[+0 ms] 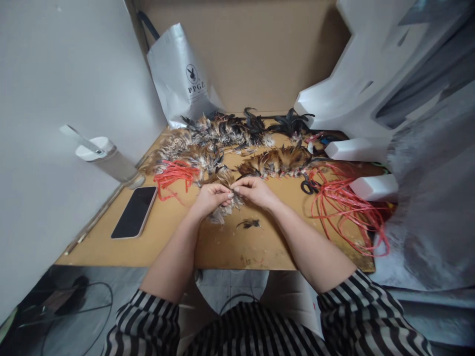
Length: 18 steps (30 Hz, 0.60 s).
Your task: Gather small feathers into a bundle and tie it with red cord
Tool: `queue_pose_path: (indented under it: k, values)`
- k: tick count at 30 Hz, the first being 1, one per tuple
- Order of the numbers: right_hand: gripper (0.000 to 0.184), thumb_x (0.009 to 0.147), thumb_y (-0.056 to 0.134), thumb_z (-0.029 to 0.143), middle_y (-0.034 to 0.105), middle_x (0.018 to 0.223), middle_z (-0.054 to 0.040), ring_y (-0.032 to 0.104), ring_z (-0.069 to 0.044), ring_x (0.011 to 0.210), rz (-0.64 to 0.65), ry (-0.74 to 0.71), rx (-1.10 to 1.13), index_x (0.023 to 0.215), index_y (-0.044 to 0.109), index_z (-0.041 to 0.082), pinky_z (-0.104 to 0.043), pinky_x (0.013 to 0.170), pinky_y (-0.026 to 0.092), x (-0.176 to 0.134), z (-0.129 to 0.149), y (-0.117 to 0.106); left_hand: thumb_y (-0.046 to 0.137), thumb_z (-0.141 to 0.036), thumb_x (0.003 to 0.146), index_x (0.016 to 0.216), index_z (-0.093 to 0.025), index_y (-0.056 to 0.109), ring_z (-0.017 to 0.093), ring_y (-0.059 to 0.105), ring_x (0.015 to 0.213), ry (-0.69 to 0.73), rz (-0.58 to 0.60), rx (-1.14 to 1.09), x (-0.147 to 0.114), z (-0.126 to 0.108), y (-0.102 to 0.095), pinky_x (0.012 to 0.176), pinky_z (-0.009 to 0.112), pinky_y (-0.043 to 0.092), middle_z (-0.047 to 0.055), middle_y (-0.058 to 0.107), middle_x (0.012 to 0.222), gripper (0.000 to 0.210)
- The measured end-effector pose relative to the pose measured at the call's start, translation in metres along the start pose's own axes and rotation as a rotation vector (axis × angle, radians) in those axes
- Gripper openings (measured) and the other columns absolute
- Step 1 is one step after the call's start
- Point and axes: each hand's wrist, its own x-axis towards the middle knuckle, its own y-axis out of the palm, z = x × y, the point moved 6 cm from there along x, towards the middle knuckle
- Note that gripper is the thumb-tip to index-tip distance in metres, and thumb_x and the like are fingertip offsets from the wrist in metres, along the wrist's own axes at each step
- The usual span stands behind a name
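My left hand (213, 199) and my right hand (254, 191) meet over the middle of the wooden table (222, 252). Both pinch a bunch of brown and grey feathers (221, 212), whose fluffy ends spread below and above my fingers. Where exactly the fingertips grip is partly hidden. Just in front of my hands lies a small dark feather tuft (250, 224). Behind them is a row of brown feather bundles (278, 162) with red bits along its lower edge. A heap of red plastic strips (176, 173) sits left of my left hand.
A phone (134, 212) and a lidded cup (107, 160) stand at the left. More feathers (222, 129) line the back, before a silver bag (181, 74). On the right lie black-handled scissors (309, 186), tangled red strips (345, 207) and white foam pieces (374, 188).
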Motion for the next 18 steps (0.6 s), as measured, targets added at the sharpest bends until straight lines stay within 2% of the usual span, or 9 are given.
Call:
queue_pose_path:
  k: [7,11,15,18]
  values:
    - [0.025,0.067,0.056,0.014,0.066,0.080,-0.0033,0.054,-0.010,0.066,0.150,-0.125,-0.174,0.089,0.068,0.013,-0.022,0.063,0.042,-0.0013,0.0046,0.0024,0.076,-0.031,0.054,0.067,-0.011,0.061,0.010,0.058,0.050,-0.004,0.064,-0.018,0.0002,0.0005,0.0002,0.053,0.022,0.049,0.003,0.063,0.056,0.028]
    - [0.028,0.066,0.059,0.017,0.064,0.072,-0.0008,0.051,-0.008,0.059,0.243,-0.121,-0.228,0.092,0.067,0.013,-0.020,0.058,0.040,-0.0028,0.0035,0.0054,0.075,-0.031,0.056,0.069,-0.011,0.061,0.010,0.059,0.051,-0.001,0.090,-0.016,0.0008,0.0022,-0.0004,0.053,0.022,0.049,0.003,0.063,0.057,0.027]
    - [0.024,0.065,0.064,0.025,0.062,0.067,-0.0006,0.050,-0.008,0.057,0.206,-0.125,-0.277,0.084,0.067,0.012,-0.019,0.055,0.038,-0.0026,0.0029,0.0040,0.074,-0.031,0.058,0.071,-0.011,0.061,0.010,0.058,0.050,-0.018,0.113,-0.001,-0.0001,0.0030,0.0011,0.053,0.022,0.049,0.003,0.063,0.056,0.027]
    - [0.015,0.065,0.063,0.022,0.062,0.068,-0.0021,0.051,-0.009,0.059,0.154,-0.153,-0.317,0.074,0.067,0.011,-0.020,0.056,0.039,-0.0018,0.0040,0.0018,0.074,-0.031,0.058,0.071,-0.011,0.060,0.010,0.059,0.051,-0.026,0.111,-0.002,-0.0009,0.0021,0.0018,0.054,0.022,0.049,0.003,0.063,0.057,0.028]
